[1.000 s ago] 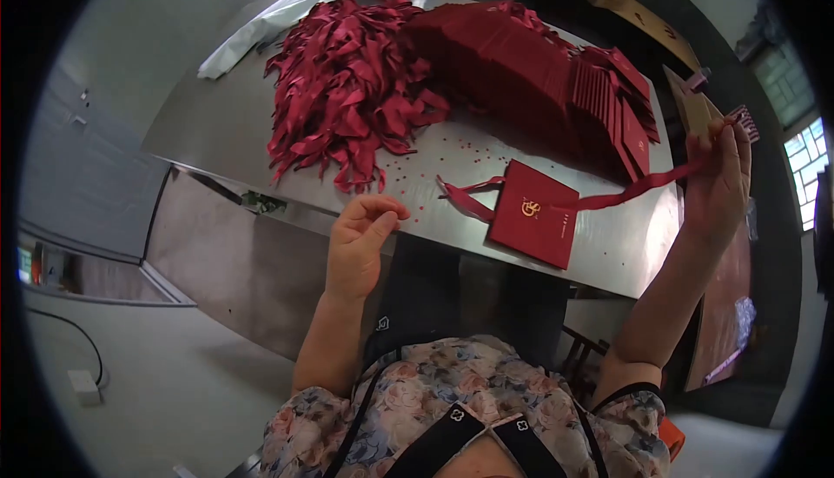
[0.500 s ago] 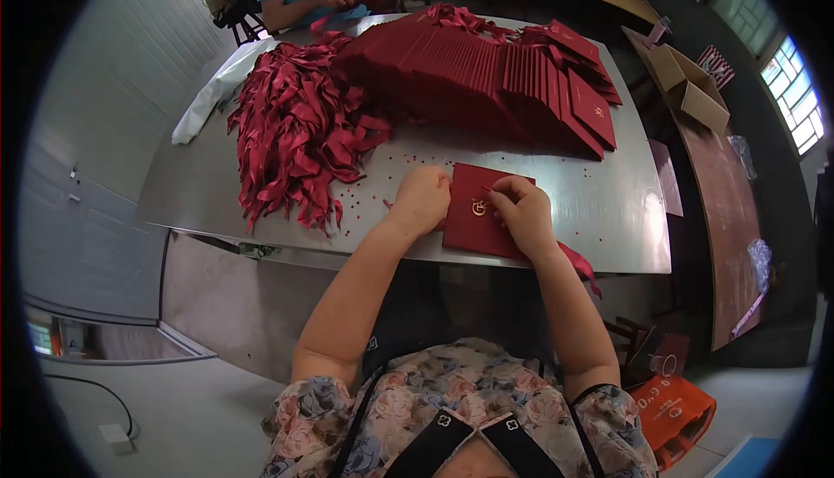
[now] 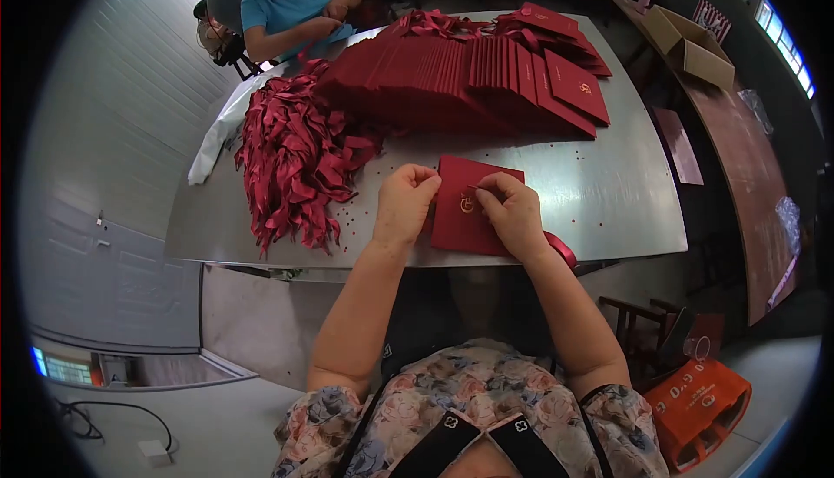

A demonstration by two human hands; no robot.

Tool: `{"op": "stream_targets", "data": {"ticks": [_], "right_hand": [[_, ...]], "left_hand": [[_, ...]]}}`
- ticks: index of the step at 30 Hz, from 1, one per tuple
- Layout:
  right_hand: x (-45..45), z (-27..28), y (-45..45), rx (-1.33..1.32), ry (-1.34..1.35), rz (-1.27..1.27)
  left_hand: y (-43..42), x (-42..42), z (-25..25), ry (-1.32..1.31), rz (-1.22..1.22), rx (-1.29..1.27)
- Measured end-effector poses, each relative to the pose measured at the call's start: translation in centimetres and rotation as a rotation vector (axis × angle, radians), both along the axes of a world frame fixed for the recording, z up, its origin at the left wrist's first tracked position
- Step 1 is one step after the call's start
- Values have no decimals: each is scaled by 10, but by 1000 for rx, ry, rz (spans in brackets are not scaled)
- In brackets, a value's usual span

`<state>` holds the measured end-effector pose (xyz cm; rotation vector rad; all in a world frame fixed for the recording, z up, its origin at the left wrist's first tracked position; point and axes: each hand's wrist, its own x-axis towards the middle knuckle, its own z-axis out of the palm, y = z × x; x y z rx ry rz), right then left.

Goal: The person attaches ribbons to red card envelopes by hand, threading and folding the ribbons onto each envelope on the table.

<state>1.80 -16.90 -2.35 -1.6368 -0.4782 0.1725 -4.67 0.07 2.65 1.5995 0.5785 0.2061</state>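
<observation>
A dark red folder (image 3: 459, 226) with a gold emblem lies flat near the table's front edge. At its left edge my left hand (image 3: 405, 204) is closed, thumb against fingers; what it grips is hidden. My right hand (image 3: 514, 215) rests over the folder's right half in a pinch, a thin red tip like a ribbon end showing at its fingertips. From under that hand a red ribbon (image 3: 561, 250) curls past the folder's lower right corner. Left of my hands is a large heap of red ribbons (image 3: 291, 161).
A long row of red folders (image 3: 434, 78) leans across the metal table (image 3: 630, 209). Opposite, a person in a blue shirt (image 3: 300, 0) handles a red ribbon. A cardboard box (image 3: 686, 48) stands on a side table to the right; an orange bag (image 3: 699, 413) is low at right.
The view has turned slightly. My left hand's thumb and fingers now show further along the folder's left edge. My right hand keeps its pinch above the folder.
</observation>
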Motion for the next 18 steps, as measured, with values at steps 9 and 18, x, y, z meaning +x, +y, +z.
{"op": "stream_targets", "data": {"ticks": [9,18], "right_hand": [[0,-9,1,90,-72,6],[1,-11,-1,48,-158,31]], "left_hand": [[-2,3,10,42,-67,-218],[2,8,-1,-30,-139,-487]]}}
